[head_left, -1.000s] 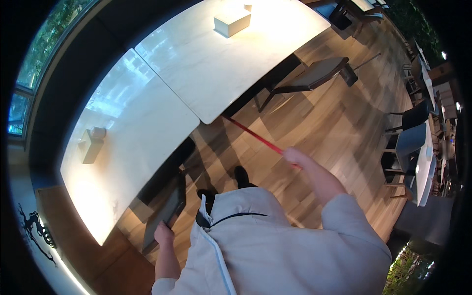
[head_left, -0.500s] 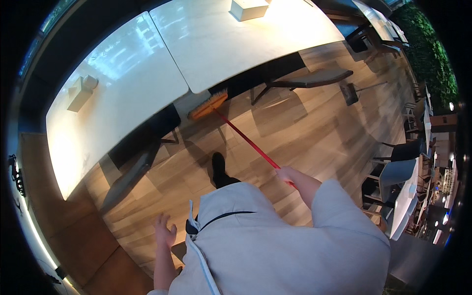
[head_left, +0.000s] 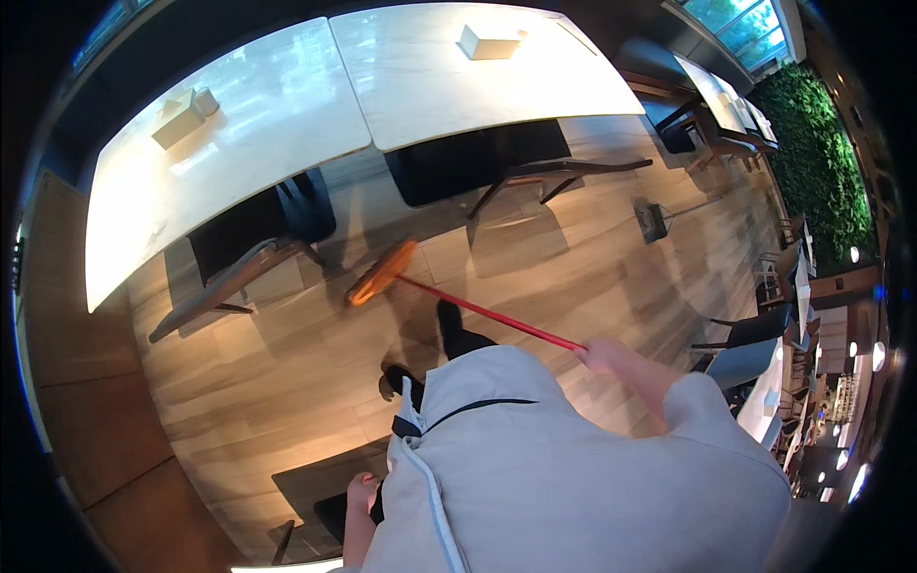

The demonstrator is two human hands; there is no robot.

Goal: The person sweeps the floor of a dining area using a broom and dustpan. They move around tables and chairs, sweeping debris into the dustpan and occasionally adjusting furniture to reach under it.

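My right hand (head_left: 605, 355) grips the end of a red broom handle (head_left: 487, 314). The orange broom head (head_left: 382, 272) rests on the wooden floor (head_left: 287, 382) just in front of my black shoes (head_left: 449, 320), near the edge of the tables. My left hand (head_left: 362, 492) hangs low at my side beside a dark chair (head_left: 325, 497), fingers loosely curled and holding nothing. My light grey jacket fills the lower part of the view.
Two white tables (head_left: 287, 105) stand side by side ahead, each with a small box (head_left: 489, 42) on top. Dark chairs (head_left: 253, 253) are tucked under them. A small dustpan-like object (head_left: 652, 220) sits on the floor at right. More tables and chairs line the right side.
The broom head has come out from under the table toward my feet. The view has turned, so the tables lie further up, and my left hand has dropped lower.
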